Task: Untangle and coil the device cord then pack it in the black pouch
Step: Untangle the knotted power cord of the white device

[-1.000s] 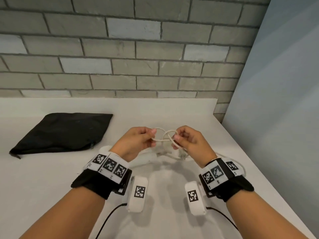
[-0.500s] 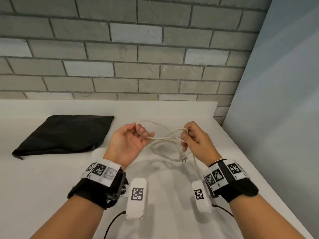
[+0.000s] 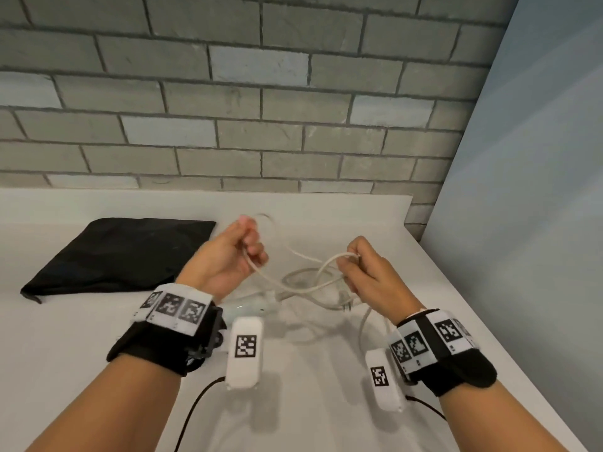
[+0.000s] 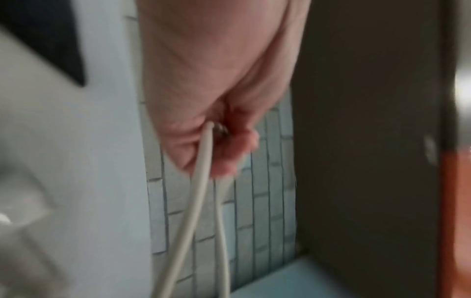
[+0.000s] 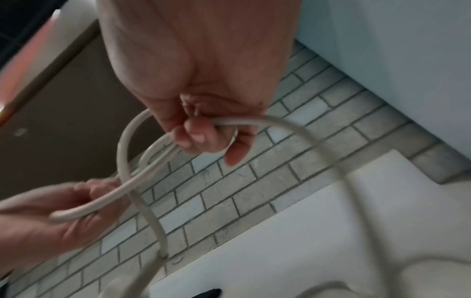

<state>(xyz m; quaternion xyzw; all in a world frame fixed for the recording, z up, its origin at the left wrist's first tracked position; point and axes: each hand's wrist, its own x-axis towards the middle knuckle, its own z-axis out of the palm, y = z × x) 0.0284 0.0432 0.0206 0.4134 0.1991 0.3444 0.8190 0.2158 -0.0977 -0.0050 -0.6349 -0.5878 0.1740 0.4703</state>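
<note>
One black pouch [image 3: 111, 252] lies flat at the counter's [image 3: 65, 337] left, long axis left to right. Left hand [image 3: 228, 256], grip curled round one white cord [image 3: 303, 288]. The cord runs crosswise, looped, above the counter. Right hand [image 3: 368, 275] pinches it. Cord's attached device [image 3: 251, 306] partly hidden.
</note>
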